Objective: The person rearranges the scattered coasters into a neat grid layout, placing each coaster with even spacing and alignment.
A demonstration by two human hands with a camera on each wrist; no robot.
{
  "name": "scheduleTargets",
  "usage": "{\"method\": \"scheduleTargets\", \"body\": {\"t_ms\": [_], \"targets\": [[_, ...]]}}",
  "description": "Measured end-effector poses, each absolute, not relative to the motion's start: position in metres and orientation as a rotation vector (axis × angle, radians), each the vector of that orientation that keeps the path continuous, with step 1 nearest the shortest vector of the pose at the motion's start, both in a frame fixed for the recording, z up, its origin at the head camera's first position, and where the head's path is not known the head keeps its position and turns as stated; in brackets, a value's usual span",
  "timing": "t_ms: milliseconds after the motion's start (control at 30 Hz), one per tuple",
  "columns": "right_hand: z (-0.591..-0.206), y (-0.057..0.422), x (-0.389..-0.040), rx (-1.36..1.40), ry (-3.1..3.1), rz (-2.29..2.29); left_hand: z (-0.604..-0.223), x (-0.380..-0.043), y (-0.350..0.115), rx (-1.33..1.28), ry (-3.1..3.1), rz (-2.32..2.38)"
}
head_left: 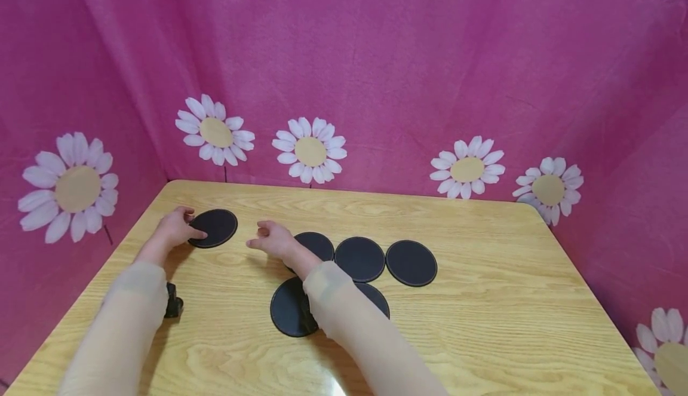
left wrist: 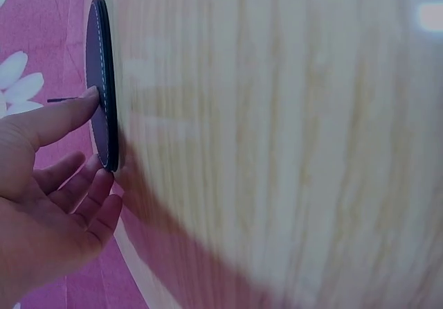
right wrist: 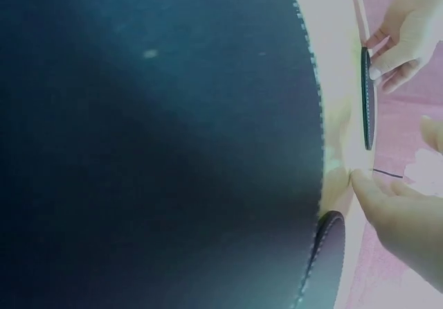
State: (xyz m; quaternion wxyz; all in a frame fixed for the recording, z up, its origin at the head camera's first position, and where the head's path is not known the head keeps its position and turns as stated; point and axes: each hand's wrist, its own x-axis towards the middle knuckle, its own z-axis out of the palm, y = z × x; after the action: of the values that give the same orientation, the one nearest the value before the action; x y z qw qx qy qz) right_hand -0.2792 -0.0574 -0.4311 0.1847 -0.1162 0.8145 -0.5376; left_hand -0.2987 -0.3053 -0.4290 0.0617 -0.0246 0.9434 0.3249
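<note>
At the table's far left lies a round black coaster (head_left: 218,226) with light stitching round its rim; it looks thick, perhaps a stack. My left hand (head_left: 174,227) holds it at its near-left edge, thumb on top and fingers at the rim, as the left wrist view also shows the coaster (left wrist: 104,66) and hand (left wrist: 52,170). To the right of it, my right hand (head_left: 275,241) hovers over the wood with fingers loosely extended and nothing in them. Under and beside the right forearm lie several more black coasters (head_left: 359,260), partly hidden by the sleeve.
The wooden table (head_left: 494,318) has a pink curtain (head_left: 376,73) with daisies behind and at both sides. One coaster (head_left: 411,263) sits at the right end of the back row; another coaster (head_left: 290,307) lies in front. A small black object (head_left: 174,303) shows by the left sleeve.
</note>
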Motion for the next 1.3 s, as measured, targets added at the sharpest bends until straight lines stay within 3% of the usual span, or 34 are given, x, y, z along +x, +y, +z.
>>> {"method": "scheduleTargets", "body": {"t_ms": [1300], "targets": [[-0.436, -0.06, -0.273, -0.299, 2.27, -1.502, -0.435, -0.295, -0.27, 0.002, 2.805, 1.069]]}}
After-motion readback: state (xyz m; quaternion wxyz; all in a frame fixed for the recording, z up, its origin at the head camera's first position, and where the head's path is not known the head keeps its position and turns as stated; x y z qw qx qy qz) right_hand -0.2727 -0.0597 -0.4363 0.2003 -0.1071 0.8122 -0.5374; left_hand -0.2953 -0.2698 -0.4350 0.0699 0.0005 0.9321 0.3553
